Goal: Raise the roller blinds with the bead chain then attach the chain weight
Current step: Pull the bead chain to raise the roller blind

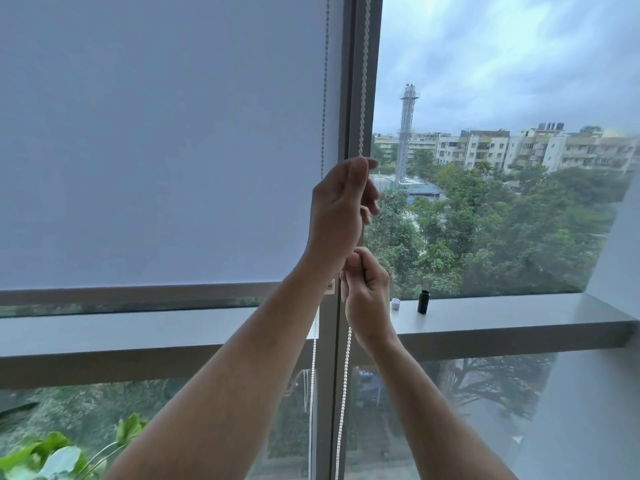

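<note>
Beside window mullion [346, 98]: bead chain [363, 81] hangs taut. Left hand [341, 216] pinches chain high, right hand [365, 292] clenched on it just below. Blind [156, 133] mostly down. Pull straight down, alternate grips. Black chain weight [423, 302] waits on sill [519, 313], right of mullion.

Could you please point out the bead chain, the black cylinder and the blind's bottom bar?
bead chain [363, 98]: head view, strand above the upper hand.
black cylinder [423, 301]: head view, middle of its body, on the ledge.
bottom bar [138, 294]: head view, along its face.
</note>
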